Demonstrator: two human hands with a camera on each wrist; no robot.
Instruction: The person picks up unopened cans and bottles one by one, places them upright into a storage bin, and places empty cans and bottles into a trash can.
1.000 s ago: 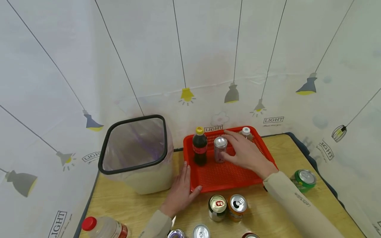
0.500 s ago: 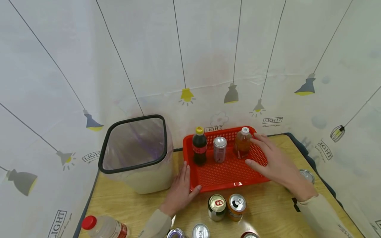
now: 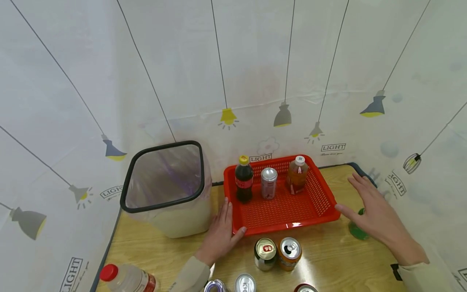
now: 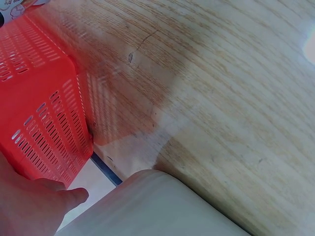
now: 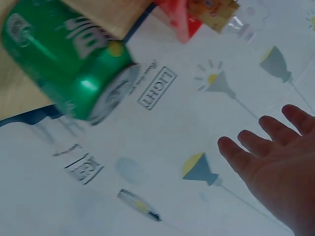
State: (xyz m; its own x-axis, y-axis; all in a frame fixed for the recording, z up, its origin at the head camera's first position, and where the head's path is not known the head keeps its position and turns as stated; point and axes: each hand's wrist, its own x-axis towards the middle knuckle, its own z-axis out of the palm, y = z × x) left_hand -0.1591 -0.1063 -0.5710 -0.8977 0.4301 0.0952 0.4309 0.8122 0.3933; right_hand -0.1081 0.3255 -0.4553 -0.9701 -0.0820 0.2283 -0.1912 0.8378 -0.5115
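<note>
My left hand rests with straight fingers against the left side of a red plastic basket. My right hand hovers to the right of the basket, fingers spread and holding nothing. Below it, partly hidden by that hand, stands a green can; the right wrist view shows the can near the fingers but apart from them. Inside the basket, a cola bottle with a yellow cap, a pinkish can and an amber drink bottle with a white cap stand upright in a row.
A lined bin with a black rim stands left of the basket. In front are a gold-topped can, an orange can and more cans at the lower edge. A red-capped bottle lies at lower left. A printed curtain hangs behind.
My right hand has moved right, from the pinkish can in the basket, past the amber bottle, to above the green can. The left hand has stayed in place.
</note>
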